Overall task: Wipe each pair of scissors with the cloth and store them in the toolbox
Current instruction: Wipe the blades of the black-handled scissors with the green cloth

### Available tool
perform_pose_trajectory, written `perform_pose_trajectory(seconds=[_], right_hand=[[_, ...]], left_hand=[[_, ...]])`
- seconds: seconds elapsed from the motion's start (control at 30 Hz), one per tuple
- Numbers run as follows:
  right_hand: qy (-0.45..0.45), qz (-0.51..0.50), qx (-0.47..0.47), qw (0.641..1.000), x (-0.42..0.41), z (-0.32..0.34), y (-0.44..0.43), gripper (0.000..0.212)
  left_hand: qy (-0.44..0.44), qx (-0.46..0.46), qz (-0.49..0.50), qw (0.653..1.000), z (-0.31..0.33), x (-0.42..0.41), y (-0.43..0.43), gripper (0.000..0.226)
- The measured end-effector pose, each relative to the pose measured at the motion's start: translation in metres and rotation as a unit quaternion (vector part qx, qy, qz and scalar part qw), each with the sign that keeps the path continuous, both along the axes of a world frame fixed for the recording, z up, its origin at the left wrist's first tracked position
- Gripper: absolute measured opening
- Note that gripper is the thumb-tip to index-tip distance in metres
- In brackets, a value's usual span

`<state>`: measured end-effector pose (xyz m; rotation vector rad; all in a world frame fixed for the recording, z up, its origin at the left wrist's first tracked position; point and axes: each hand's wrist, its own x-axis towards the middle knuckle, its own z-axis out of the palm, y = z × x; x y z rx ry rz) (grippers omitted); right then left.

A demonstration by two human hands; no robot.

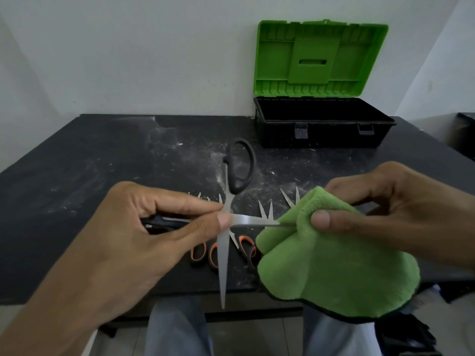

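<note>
One blade (253, 220), tip inside cloth (334, 265); orange-handled scissors (212, 256) partly behind left hand (144, 227).

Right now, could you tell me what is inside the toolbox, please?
Only the toolbox's ribbed black inner walls show, with nothing visible against them. Its floor is hidden behind the front wall.

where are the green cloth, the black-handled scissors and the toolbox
green cloth (334, 265), head view, on its broad hanging fold
black-handled scissors (223, 258), head view, on the blade pointing toward the person
toolbox (329, 136), head view, on its black front wall
</note>
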<state>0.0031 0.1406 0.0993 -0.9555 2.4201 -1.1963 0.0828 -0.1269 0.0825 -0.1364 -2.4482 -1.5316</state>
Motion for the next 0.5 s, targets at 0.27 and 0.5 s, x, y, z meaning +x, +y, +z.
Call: perform_pose_trajectory(seconds=[0.27,0.5], right_hand=[[0.002,-0.020,-0.028,0.999,0.0020,0.0005,-0.0012,0.020],[0.011,-0.029,-0.035,0.999,0.0040,0.0053,0.0009,0.018]], left_hand=[[0.018,0.008,0.003,1.000,-0.0014,-0.0017,-0.0026,0.017],[0.047,-0.013,0.006,0.999,-0.0020,0.0009,-0.0068,0.017]])
